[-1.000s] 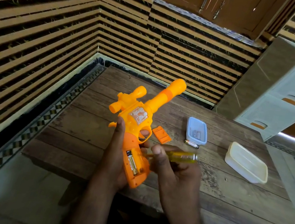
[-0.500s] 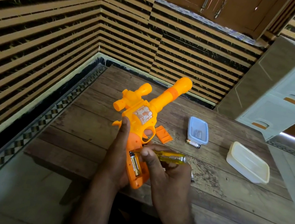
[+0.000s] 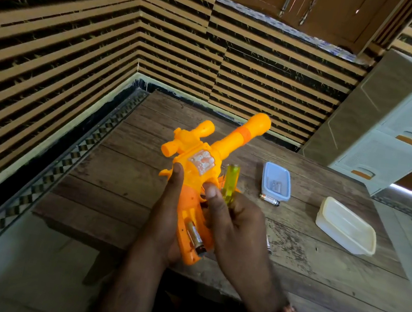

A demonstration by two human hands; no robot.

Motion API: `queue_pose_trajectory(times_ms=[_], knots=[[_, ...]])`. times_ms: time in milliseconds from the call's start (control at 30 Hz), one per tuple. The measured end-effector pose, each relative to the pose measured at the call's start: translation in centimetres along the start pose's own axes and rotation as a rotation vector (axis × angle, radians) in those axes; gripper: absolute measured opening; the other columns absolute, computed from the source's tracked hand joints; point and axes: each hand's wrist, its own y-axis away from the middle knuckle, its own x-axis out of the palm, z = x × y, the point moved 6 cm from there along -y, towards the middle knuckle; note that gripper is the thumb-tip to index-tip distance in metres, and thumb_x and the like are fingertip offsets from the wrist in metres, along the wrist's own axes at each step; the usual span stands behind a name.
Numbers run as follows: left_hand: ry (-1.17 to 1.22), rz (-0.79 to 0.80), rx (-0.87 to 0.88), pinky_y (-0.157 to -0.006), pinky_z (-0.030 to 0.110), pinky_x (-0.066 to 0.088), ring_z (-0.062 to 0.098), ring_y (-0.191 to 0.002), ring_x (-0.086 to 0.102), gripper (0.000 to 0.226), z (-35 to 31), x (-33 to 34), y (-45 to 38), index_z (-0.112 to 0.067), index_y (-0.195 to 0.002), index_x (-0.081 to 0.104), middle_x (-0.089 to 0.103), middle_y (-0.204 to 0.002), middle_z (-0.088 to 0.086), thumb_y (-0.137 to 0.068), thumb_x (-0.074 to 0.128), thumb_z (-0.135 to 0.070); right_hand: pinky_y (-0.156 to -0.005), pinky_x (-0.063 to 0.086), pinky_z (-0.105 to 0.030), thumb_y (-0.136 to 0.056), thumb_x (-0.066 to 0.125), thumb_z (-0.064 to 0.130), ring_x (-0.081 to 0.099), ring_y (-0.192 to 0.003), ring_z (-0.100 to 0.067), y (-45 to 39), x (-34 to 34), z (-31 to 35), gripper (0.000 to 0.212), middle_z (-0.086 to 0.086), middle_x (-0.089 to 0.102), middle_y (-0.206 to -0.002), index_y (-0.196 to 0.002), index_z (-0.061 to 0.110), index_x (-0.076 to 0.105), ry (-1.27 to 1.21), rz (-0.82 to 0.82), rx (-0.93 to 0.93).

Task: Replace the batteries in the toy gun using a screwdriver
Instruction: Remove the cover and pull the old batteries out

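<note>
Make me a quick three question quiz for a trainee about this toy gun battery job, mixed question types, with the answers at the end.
1. True or false: the battery compartment in the grip of the toy gun is closed by its cover.
2. Which hand holds the screwdriver? A) left hand B) right hand C) neither
3. Fill in: the loose battery on the table lies just in front of the ____ container.

Key
1. False: the compartment is open and a battery inside shows.
2. B: the right hand grips its yellow handle, while the left hand holds the gun's grip.
3. Blue.
</note>
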Motion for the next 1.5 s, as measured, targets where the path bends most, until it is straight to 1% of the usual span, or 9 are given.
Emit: queue_pose_trajectory(times_ms=[233,400,500,567,700,867,1033,1200,1500], knots=[[0.029,-0.064,-0.013,-0.096,0.056,0.048,0.042,-0.118,0.059,0.082,-0.3,-0.1,0.2,-0.01,-0.126,0.06,0.059,-0.131,0.023,-0.086,0.036,-0.077,-0.047,0.04,-0.028,-0.089,0.054,0.05,0.048,-0.049,-0.003,1.0,0.6,-0.2,0.039,0.012,0.051,-0.053,-0.065,0.02,0.052,0.033,-0.013,-0.047],[0.011,-0.093,-0.022,-0.091,0.053,0.054,0.043,-0.111,0.063,0.084,-0.6,-0.1,0.5,-0.009,-0.125,0.066,0.063,-0.122,0.027,-0.085,0.038,-0.077,-0.057,0.047,-0.027,-0.089,0.055,0.041,0.061,-0.061,-0.006,1.2,-0.1,0.0,0.023,0.011,0.066,-0.068,-0.088,0.022,0.068,0.126,-0.009,-0.022],[-0.075,-0.159,-0.012,-0.059,0.036,0.057,0.029,-0.065,0.068,0.08,-0.9,-0.6,0.5,-0.006,-0.112,0.062,0.068,-0.08,0.015,-0.085,0.036,-0.077,-0.055,0.045,-0.032,-0.073,0.055,0.066,0.058,-0.06,-0.01,2.3,0.0,0.1,0.041,0.007,0.058,-0.061,-0.079,0.025,0.058,0.434,0.092,0.046],[-0.107,-0.185,0.01,-0.052,0.029,0.049,0.022,-0.052,0.061,0.072,-1.1,-0.9,0.3,-0.013,-0.098,0.064,0.064,-0.071,0.008,-0.08,0.039,-0.078,-0.061,0.043,-0.033,-0.073,0.058,0.065,0.061,-0.073,-0.017,3.0,0.4,0.2,0.039,0.005,0.058,-0.069,-0.07,0.029,0.043,0.623,0.154,0.062],[-0.104,-0.188,0.002,-0.046,0.026,0.049,0.018,-0.048,0.059,0.069,-0.9,-0.9,0.2,-0.013,-0.098,0.062,0.06,-0.072,0.008,-0.081,0.038,-0.077,-0.065,0.041,-0.032,-0.08,0.057,0.052,0.062,-0.081,-0.023,3.1,0.3,0.6,0.033,-0.001,0.066,-0.083,-0.07,0.026,0.038,0.66,0.147,0.048],[-0.086,-0.196,0.047,-0.054,0.027,0.047,0.016,-0.052,0.057,0.076,-1.1,-1.0,0.4,-0.01,-0.114,0.06,0.062,-0.068,0.007,-0.083,0.038,-0.076,-0.05,0.039,-0.032,-0.077,0.072,0.042,0.044,-0.045,-0.01,2.7,-3.8,-2.1,0.031,0.007,0.048,-0.046,-0.063,0.019,0.057,0.442,-0.104,0.171],[-0.068,-0.248,0.11,-0.06,0.03,0.039,0.012,-0.055,0.054,0.081,-1.5,-1.5,0.3,-0.008,-0.114,0.063,0.062,-0.071,0.009,-0.081,0.041,-0.078,-0.066,0.047,-0.032,-0.081,0.072,0.039,0.068,-0.08,-0.033,1.6,-11.8,-9.6,0.025,-0.008,0.072,-0.075,-0.071,0.017,0.067,0.614,-0.29,0.471],[-0.05,-0.209,0.12,-0.057,0.027,0.043,0.012,-0.055,0.054,0.083,-1.5,-1.1,0.5,-0.008,-0.113,0.064,0.062,-0.075,0.009,-0.076,0.044,-0.079,-0.064,0.044,-0.031,-0.078,0.072,0.048,0.065,-0.08,-0.035,1.5,-13.0,-13.6,0.034,-0.008,0.067,-0.069,-0.069,0.015,0.067,0.632,-0.257,0.599],[0.001,-0.163,0.139,-0.052,0.024,0.047,0.012,-0.054,0.054,0.081,-1.7,-0.3,0.9,-0.006,-0.11,0.063,0.06,-0.076,0.011,-0.076,0.044,-0.077,-0.059,0.041,-0.03,-0.076,0.071,0.053,0.062,-0.07,-0.03,1.8,-12.6,-14.3,0.041,-0.005,0.065,-0.066,-0.067,0.014,0.066,0.67,-0.228,0.607]])
